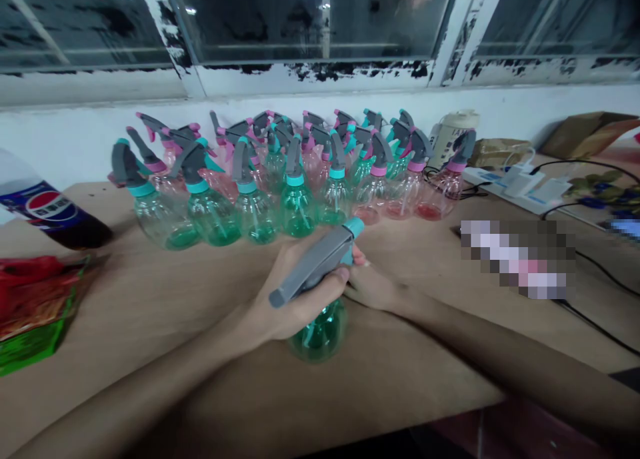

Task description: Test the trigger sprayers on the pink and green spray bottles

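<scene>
You had the green spray bottle near the middle of the worktop's near edge, its grey sprayer head slanting so that the teal nozzle faced the far edge, a little to the right. Whether its base met the worktop could not be told. Your left hand was closed around the neck and head, the thumb laid along the near side. Your right hand was against the bottle's right side, close under the nozzle; its fingers were mostly hidden, so how far they were bent could not be told.

Beyond your hands, along the far edge, stood a crowd of spray bottles with teal or pink collars, the teal ones on the left of the front row and the pink on the right. A cola bottle was toward the far left corner, with a red and green packet nearer you by the left edge. Toward the far right corner you had a cream-coloured container, a power strip with plugs and cardboard boxes; a pixelated object lay nearer, with a dark cable running from it.
</scene>
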`<control>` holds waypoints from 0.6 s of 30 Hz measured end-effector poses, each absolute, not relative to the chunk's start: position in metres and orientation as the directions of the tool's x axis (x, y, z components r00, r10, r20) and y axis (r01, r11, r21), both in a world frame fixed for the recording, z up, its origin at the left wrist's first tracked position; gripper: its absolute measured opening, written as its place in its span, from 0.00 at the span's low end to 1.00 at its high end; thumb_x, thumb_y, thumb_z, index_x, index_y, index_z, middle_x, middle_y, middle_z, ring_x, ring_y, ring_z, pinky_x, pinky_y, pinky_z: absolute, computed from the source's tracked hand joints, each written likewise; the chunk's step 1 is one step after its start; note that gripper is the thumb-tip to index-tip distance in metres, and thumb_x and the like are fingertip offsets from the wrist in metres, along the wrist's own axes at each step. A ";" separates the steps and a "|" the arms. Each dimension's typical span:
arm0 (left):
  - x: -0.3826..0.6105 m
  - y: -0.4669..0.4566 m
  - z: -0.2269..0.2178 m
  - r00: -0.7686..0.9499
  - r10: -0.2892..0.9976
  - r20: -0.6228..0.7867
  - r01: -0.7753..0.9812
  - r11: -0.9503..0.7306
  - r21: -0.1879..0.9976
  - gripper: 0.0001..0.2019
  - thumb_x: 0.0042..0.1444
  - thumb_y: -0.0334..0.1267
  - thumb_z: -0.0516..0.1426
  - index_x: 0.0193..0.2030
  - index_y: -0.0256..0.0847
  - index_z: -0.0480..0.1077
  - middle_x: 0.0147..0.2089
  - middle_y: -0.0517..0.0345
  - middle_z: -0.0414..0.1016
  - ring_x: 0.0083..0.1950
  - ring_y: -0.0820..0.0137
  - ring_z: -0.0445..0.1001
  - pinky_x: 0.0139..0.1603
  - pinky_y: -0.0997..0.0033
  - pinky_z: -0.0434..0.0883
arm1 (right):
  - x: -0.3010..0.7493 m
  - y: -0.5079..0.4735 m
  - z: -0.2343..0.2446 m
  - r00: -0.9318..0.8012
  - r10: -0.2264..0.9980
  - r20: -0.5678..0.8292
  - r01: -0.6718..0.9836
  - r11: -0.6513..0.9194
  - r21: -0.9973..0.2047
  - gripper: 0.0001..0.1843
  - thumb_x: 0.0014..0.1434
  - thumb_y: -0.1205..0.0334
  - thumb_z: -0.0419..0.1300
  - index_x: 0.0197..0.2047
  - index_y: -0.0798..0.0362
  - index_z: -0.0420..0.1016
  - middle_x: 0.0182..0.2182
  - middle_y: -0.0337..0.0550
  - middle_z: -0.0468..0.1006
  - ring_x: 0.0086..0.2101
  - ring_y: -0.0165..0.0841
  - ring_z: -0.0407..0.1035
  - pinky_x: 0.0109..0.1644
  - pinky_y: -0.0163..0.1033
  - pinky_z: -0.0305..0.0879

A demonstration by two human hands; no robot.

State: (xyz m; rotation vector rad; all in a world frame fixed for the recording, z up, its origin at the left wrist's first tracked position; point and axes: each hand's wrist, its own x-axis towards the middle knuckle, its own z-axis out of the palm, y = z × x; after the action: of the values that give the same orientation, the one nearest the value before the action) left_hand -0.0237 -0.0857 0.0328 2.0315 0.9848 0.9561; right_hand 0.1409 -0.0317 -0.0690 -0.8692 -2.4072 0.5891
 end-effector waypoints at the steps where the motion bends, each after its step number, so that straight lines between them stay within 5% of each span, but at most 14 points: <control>1: -0.024 -0.085 0.032 0.438 0.844 0.310 0.343 -0.476 0.810 0.13 0.52 0.37 0.52 0.43 0.48 0.72 0.39 0.59 0.77 0.32 0.67 0.74 0.35 0.65 0.72 | 0.141 -0.032 -0.070 -0.662 0.674 0.327 0.457 0.709 -0.537 0.17 0.63 0.61 0.49 0.53 0.50 0.70 0.53 0.47 0.71 0.56 0.41 0.62 0.58 0.51 0.60; 12: -0.020 -0.088 0.029 0.397 0.868 0.297 0.356 -0.444 0.822 0.17 0.50 0.37 0.53 0.48 0.50 0.71 0.37 0.58 0.76 0.25 0.69 0.68 0.31 0.66 0.71 | 0.140 -0.028 -0.076 -0.667 0.649 0.365 0.494 0.752 -0.436 0.16 0.64 0.59 0.48 0.48 0.55 0.72 0.44 0.50 0.76 0.50 0.40 0.67 0.51 0.48 0.65; 18: -0.021 -0.085 0.028 0.421 0.847 0.323 0.363 -0.484 0.796 0.12 0.54 0.39 0.53 0.45 0.49 0.71 0.34 0.59 0.75 0.31 0.67 0.72 0.36 0.65 0.72 | 0.141 -0.033 -0.070 -0.632 0.692 0.349 0.506 0.709 -0.491 0.17 0.64 0.58 0.49 0.51 0.52 0.71 0.51 0.48 0.73 0.53 0.42 0.65 0.55 0.48 0.62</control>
State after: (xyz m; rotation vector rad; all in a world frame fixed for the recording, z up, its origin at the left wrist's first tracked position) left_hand -0.0210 -0.0853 0.0285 2.0373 1.0201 0.9729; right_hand 0.1412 -0.0334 -0.0700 -0.9140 -2.3951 0.4760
